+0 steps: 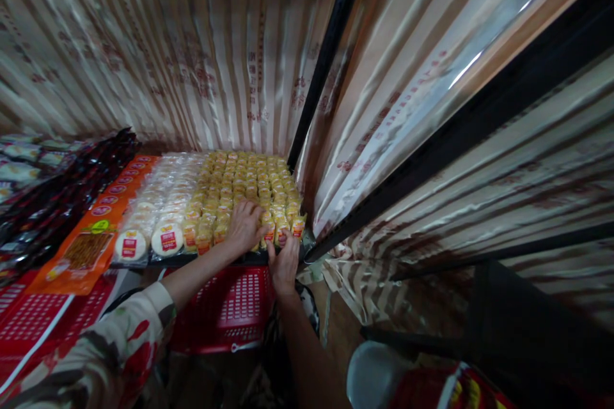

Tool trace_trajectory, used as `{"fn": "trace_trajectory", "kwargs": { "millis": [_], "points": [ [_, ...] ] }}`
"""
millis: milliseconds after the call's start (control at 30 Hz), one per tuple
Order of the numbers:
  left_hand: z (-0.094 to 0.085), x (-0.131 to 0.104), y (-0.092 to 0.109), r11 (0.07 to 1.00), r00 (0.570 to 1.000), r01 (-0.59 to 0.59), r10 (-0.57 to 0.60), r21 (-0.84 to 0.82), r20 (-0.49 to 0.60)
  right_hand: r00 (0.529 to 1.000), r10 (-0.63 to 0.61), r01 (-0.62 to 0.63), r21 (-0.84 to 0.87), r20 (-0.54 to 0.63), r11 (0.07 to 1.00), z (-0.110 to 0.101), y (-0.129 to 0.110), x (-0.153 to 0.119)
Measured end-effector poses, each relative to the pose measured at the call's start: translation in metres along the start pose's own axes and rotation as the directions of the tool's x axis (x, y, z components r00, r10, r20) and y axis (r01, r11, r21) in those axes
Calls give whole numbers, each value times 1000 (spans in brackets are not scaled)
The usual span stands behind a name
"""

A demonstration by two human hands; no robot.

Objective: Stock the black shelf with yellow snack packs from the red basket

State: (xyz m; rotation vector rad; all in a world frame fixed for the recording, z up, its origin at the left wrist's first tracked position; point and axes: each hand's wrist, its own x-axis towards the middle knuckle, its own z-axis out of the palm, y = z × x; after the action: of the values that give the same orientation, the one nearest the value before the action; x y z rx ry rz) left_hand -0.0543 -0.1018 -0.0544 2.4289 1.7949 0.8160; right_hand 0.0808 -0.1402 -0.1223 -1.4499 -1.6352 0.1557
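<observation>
Small yellow snack packets (228, 182) with red and white labels stand in tight rows on a dark-edged shelf. My left hand (244, 228) lies over the front rows, fingers bent and thumb spread apart, touching the packets. Beside it, at the front right corner, my right hand (286, 262) has its thumb and fingers about a yellow packet (282, 234) in the front row. Part of that packet is hidden by the fingers. Left of the yellow rows stand clear-wrapped round white crackers (167, 238) with red labels.
An orange snack bag (91, 249) and dark glossy packets (62, 204) lie further left. Red plastic baskets (230, 307) stand below the shelf edge. A black metal post (330, 57) and a thick black bar (432, 160) frame the right, before printed plastic sheeting (215, 45).
</observation>
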Motion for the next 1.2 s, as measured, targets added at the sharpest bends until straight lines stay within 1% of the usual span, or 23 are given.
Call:
{"fn": "trace_trajectory", "kwargs": {
  "millis": [67,133,200,300,367,500,667,767,867,967,1033,1100,1133,1200],
  "points": [
    [-3,10,-3,1000,1000,3,-4,-10,-13,1000,3,-3,7,3,1000,1,1,0],
    [-5,24,-6,999,999,-39,39,23,-8,1000,10,-10,5,1,1000,2,2,0],
    [-5,38,-9,991,994,-100,95,85,55,1000,16,-16,-1,-4,1000,3,2,-1],
    [0,52,-14,976,973,-147,114,158,198,1000,11,-11,-13,-1,1000,3,1,0],
    [3,56,-16,969,966,-162,117,188,230,1000,13,-13,-18,6,1000,2,0,0],
    [3,56,-16,958,971,-187,146,216,190,1000,21,-20,-28,10,999,1,-2,1],
    [3,56,-5,961,983,-159,132,228,125,1000,-9,8,-39,-9,999,2,-2,1],
    [8,57,-3,962,981,-149,114,231,159,1000,-2,2,-39,-7,999,3,-2,1],
    [13,57,-6,965,976,-136,91,225,199,1000,0,0,-30,0,1000,2,-3,1],
    [12,57,-8,966,975,-137,92,219,205,1000,3,-3,-19,-1,1000,1,-4,2],
    [10,55,-4,965,979,-137,98,225,176,1000,7,-6,-11,1,1000,1,-4,2],
    [6,53,3,961,983,-164,140,223,118,1000,6,-6,-6,2,1000,1,-5,2],
    [5,51,8,957,979,-199,183,212,93,1000,4,-4,-4,3,1000,1,-5,2],
    [3,47,17,940,955,-294,283,172,87,1000,-3,3,0,0,1000,1,-5,1]
  ]
}}
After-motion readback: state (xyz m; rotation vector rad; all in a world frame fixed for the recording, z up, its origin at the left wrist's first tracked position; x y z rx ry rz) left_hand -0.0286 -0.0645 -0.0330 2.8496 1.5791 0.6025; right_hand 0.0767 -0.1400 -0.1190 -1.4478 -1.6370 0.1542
